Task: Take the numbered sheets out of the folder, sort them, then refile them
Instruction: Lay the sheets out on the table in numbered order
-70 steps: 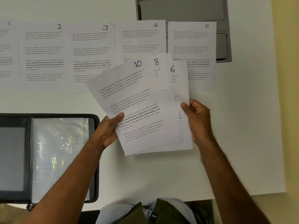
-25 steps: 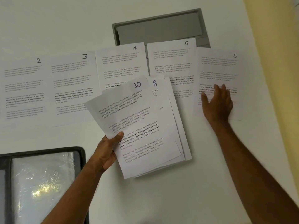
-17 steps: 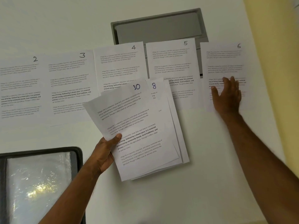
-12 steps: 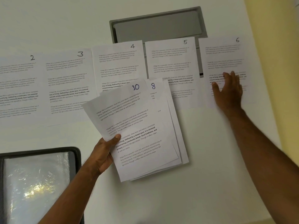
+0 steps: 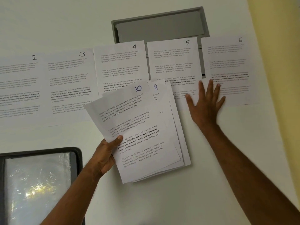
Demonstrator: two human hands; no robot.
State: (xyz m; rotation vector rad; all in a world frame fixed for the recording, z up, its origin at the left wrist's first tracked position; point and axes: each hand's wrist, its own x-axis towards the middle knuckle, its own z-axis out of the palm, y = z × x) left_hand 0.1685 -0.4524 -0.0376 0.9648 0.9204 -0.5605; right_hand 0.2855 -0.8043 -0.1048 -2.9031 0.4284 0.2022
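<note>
My left hand (image 5: 103, 158) grips the fanned stack (image 5: 146, 137), 10 on top; right hand (image 5: 206, 103) lies flat, fingers spread, at the near-left corner of sheet 6 (image 5: 230, 65), far right on the tabletop (image 5: 211, 184). I reckon dragging that palm away could skew 6 over 5 (image 5: 173, 62)

Looks like office desk: white tabletop (image 5: 162, 200), grey recessed cable hatch (image 5: 159, 24) at top centre, printed numbered sheets (image 5: 69, 85) across middle, black display folder (image 5: 39, 184) lower left.
</note>
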